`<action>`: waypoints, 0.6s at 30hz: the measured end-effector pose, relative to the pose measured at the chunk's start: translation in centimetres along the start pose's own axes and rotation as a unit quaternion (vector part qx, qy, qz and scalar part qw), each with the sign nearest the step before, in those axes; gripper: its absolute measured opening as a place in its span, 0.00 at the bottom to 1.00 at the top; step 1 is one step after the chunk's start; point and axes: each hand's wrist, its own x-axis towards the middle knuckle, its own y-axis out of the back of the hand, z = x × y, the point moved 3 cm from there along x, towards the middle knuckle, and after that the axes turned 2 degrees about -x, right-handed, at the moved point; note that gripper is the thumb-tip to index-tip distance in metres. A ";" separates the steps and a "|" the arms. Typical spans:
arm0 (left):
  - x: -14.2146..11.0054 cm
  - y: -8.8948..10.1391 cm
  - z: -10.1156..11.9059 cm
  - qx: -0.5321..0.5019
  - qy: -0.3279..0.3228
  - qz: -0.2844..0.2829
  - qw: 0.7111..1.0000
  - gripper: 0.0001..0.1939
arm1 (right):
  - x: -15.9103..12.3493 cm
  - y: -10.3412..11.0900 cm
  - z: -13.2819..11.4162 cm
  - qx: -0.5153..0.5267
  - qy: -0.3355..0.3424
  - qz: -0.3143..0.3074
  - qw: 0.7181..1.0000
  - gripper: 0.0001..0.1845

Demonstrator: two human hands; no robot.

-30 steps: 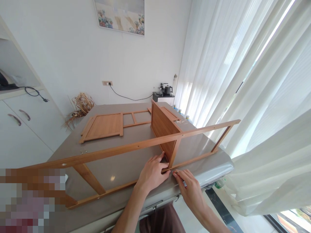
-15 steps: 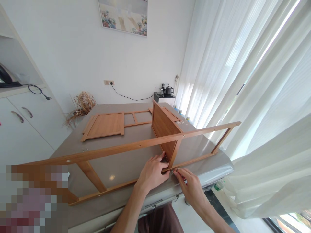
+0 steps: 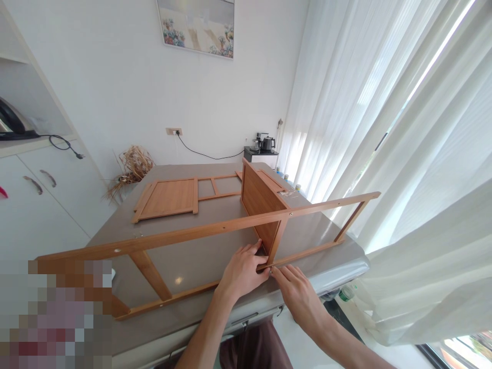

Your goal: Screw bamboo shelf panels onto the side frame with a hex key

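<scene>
A long bamboo ladder-like side frame (image 3: 215,230) stands on its edge along the near side of a grey table (image 3: 315,241). A bamboo shelf panel (image 3: 258,201) stands upright behind it, joined at a cross post. My left hand (image 3: 243,270) grips the frame's lower rail beside that post, fingers curled over it. My right hand (image 3: 295,293) is pinched at the rail's outer face right where the post meets it; what its fingertips hold is too small to make out.
A second bamboo frame with a solid panel (image 3: 169,197) lies flat further back on the table. White cabinets (image 3: 42,200) stand at left, dried grass (image 3: 128,166) by the wall, a kettle set (image 3: 263,143) on a small stand, white curtains (image 3: 384,128) at right.
My right hand has slid slightly left, fingertips now against the joint; the small metal piece seen earlier between its fingers is hidden. The view has shifted a little right. Left hand unchanged.
</scene>
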 end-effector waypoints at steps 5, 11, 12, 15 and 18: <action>0.0 -0.1 0.0 -0.002 -0.001 0.001 1.000 0.09 | -0.1 -0.3 0.8 0.088 -0.072 0.026 0.993 0.13; 0.0 -0.1 0.0 -0.002 0.002 0.006 1.000 0.10 | -0.7 -1.2 1.9 0.223 -0.181 0.062 0.956 0.16; -0.1 -0.1 0.0 -0.002 0.000 0.006 1.000 0.10 | -0.8 -1.4 2.1 0.232 -0.194 0.064 0.951 0.17; -0.1 -0.2 0.0 -0.002 -0.002 0.005 1.000 0.10 | -0.9 -1.8 2.5 0.247 -0.225 0.062 0.941 0.19; -0.1 -0.2 0.0 -0.001 -0.001 0.007 1.000 0.10 | -1.0 -2.0 2.7 0.245 -0.253 0.056 0.934 0.22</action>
